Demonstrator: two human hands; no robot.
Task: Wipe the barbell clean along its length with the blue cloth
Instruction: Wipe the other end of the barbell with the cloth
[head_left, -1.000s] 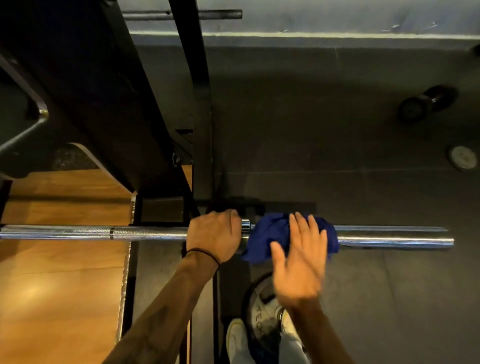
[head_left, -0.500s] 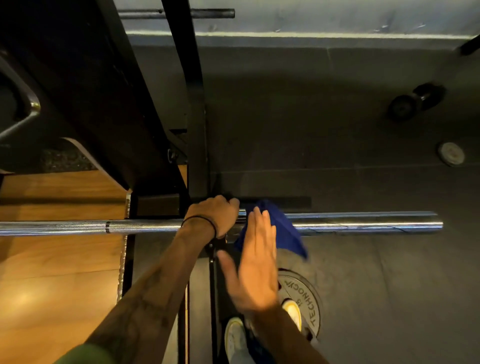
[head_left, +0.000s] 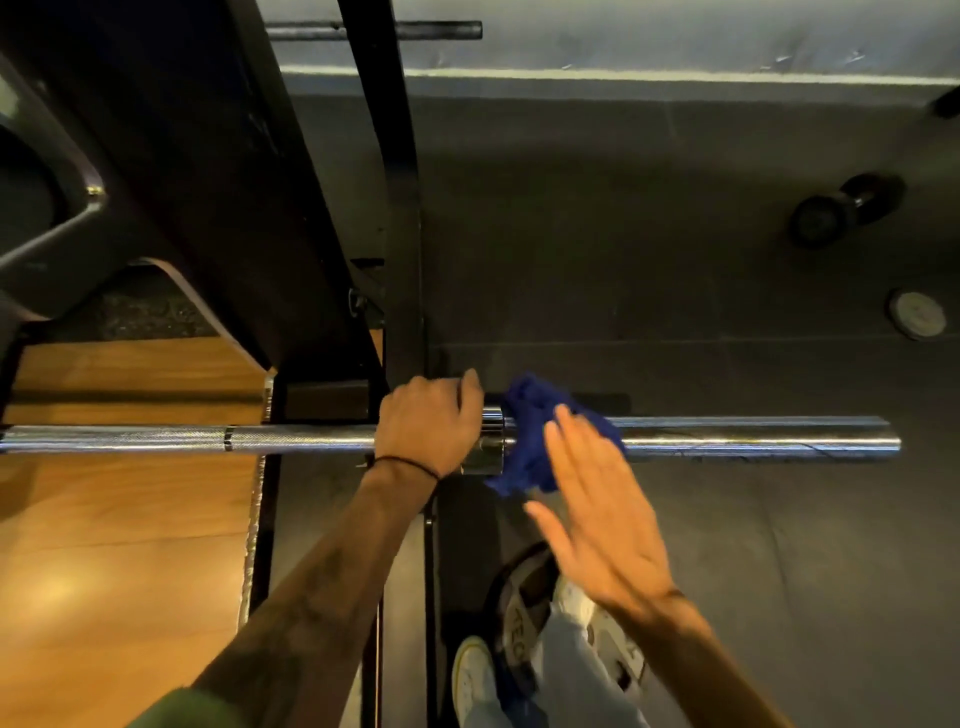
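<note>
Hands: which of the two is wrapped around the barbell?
The left hand grips the barbell; the right hand lies flat, fingers straight, on the blue cloth.

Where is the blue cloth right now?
In the head view, the blue cloth is draped over the barbell sleeve just right of its collar, between the left hand and right hand.

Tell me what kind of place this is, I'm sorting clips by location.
Most likely a gym's weights area: a chrome barbell on a black rack, a dumbbell on dark flooring, and a weight plate by the person's feet.
</note>
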